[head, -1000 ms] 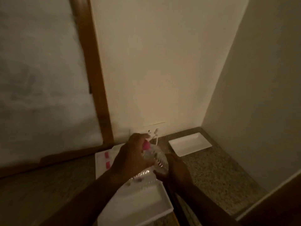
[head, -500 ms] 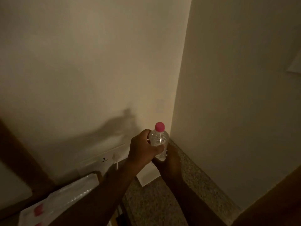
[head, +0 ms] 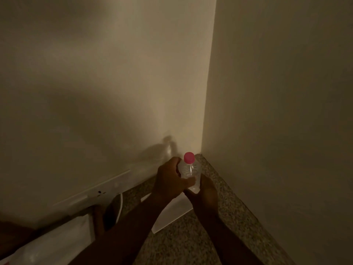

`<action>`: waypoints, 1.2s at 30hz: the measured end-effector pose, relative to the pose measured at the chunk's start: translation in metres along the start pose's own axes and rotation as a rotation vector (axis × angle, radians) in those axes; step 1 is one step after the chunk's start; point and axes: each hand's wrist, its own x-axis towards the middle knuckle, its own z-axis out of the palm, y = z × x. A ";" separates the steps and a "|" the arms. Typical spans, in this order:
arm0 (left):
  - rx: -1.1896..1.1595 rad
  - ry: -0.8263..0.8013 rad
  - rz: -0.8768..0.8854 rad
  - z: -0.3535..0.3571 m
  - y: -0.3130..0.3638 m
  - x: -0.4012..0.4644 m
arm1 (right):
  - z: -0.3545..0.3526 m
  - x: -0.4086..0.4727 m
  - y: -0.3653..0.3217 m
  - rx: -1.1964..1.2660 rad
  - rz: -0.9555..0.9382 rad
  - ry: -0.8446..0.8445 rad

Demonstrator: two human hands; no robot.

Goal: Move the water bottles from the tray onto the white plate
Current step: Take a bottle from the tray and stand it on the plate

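Pretty dim feed here, so bear with me. Both hands are on one bottle, holding it upright in the air near the corner of the counter. The left hand is wrapped round the side of it, fingers curled closed, thumb across the front. The right hand cups it from below and behind, closed round the base as far as I can see. The pink cap sticks up clear above the fingers.

The plate sits on the speckled counter right under the hands, mostly hidden by my forearms. The bottle is above it, not touching. The tray is down at the lower left, well apart from the plate, with a bit of pink at the very edge; I can't tell what else is on it. A white cable hangs from a wall socket strip between the two.
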 end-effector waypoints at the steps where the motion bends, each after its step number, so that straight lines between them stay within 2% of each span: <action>1: 0.007 -0.010 0.000 0.003 -0.003 0.001 | 0.001 0.001 0.003 0.006 0.003 -0.002; 14: -0.056 -0.055 0.002 0.025 -0.016 0.007 | 0.001 0.007 0.025 -0.057 -0.045 0.032; 19: -0.047 -0.007 -0.027 0.028 -0.018 0.009 | -0.001 0.011 0.028 -0.130 -0.063 0.004; 29: -0.052 -0.024 -0.024 0.026 -0.022 0.004 | -0.005 0.011 0.028 -0.110 -0.047 -0.024; 32: -0.019 -0.044 -0.042 0.015 -0.026 -0.006 | -0.009 0.000 0.026 -0.033 -0.010 -0.025; 36: 0.111 0.031 -0.114 -0.019 -0.045 -0.045 | 0.001 -0.039 0.024 -0.152 0.056 0.101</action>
